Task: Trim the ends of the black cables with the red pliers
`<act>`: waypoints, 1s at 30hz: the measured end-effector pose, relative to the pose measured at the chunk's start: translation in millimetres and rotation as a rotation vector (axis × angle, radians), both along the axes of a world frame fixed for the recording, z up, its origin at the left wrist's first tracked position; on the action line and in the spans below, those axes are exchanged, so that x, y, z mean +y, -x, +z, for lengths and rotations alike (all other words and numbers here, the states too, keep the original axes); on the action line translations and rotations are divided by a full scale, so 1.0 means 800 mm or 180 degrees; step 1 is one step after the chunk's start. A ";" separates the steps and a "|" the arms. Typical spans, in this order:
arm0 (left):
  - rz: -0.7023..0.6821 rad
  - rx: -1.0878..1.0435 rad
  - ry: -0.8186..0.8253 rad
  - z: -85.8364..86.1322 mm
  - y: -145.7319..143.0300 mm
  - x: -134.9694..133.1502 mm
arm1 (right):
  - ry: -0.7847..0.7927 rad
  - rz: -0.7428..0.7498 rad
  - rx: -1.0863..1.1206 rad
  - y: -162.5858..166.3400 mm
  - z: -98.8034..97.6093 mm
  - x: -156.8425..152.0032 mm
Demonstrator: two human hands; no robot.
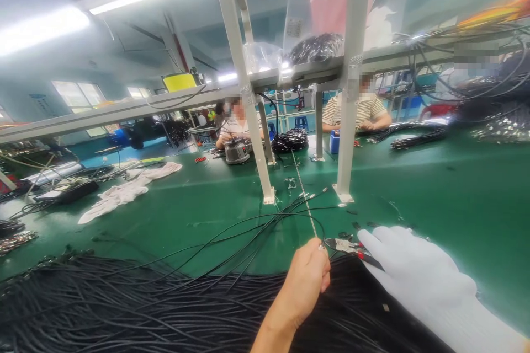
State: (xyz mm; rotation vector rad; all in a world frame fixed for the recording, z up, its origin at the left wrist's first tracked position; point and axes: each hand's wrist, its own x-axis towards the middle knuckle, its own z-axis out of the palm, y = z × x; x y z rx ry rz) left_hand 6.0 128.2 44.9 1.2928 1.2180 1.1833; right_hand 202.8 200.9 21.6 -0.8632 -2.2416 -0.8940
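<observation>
Red-and-black pliers [346, 246] gripped in the gloved right hand [414, 267], black cable [322, 225] pinched in the left hand [305, 276], so hold it steady and keep skin clear of the jaws.

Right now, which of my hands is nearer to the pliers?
Your right. The gloved right hand holds the pliers by the handle end; the bare left hand is close beside their tip.

Your right glove [418, 270] is matt cloth; your pliers [344, 245] have a bare metal head. The near cables [165, 309] look smooth, plastic-coated. The table [434, 193] is smooth, faintly glossy; the far bag [321, 3], shiny clear plastic.
</observation>
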 end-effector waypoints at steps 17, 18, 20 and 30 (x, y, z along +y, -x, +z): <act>-0.0241 -0.0185 0.0001 -0.006 0.007 0.009 | 0.2232 -0.0457 0.0376 0.023 0.008 -0.017; -0.0211 -0.0132 -0.0059 -0.005 0.007 0.008 | 0.2465 -0.0492 0.0434 0.024 0.011 -0.020; -0.0164 -0.0029 -0.0145 -0.003 0.005 0.007 | 0.2815 -0.0494 0.0540 0.025 0.018 -0.023; -0.0070 0.0302 -0.0273 0.012 -0.001 -0.003 | 0.4039 -0.0208 0.1014 0.028 0.042 -0.027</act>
